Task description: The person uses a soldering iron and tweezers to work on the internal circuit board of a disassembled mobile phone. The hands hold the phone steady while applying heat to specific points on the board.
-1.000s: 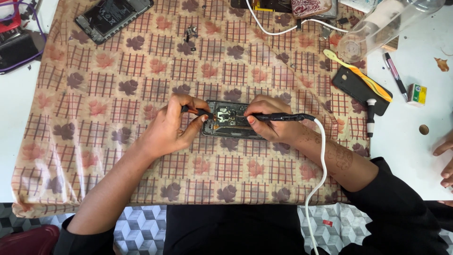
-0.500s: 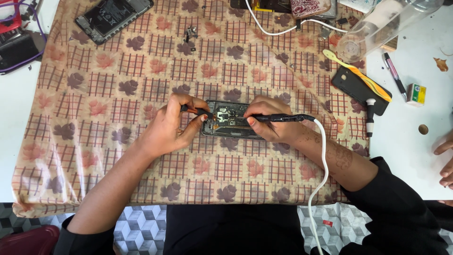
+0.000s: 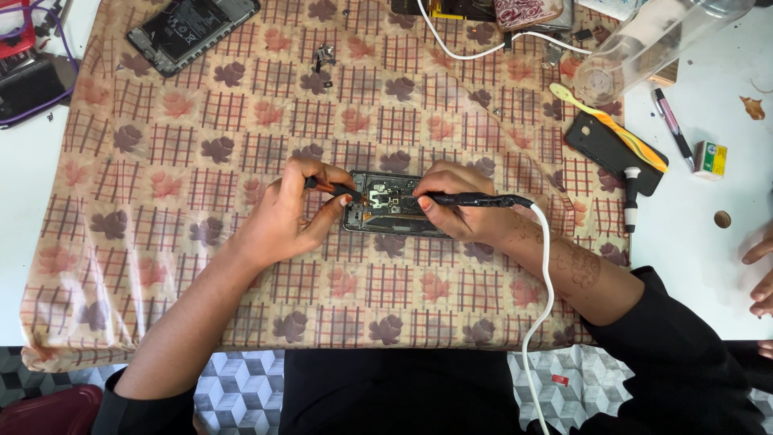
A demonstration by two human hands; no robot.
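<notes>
Bright, even light is falling from above, leaving only soft, short shadows under the hands. Faint glare is showing on the glossy leaf-patterned plastic cloth (image 3: 201, 193) and the clear plastic bottle (image 3: 644, 44). Focus is staying sharp throughout.

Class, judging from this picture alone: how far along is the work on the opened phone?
Done: the phone lies open, its insides bare. In hand: the left hand holds tweezers to the board; the right hand presses a corded iron there. Left: the phone is not yet closed.
</notes>
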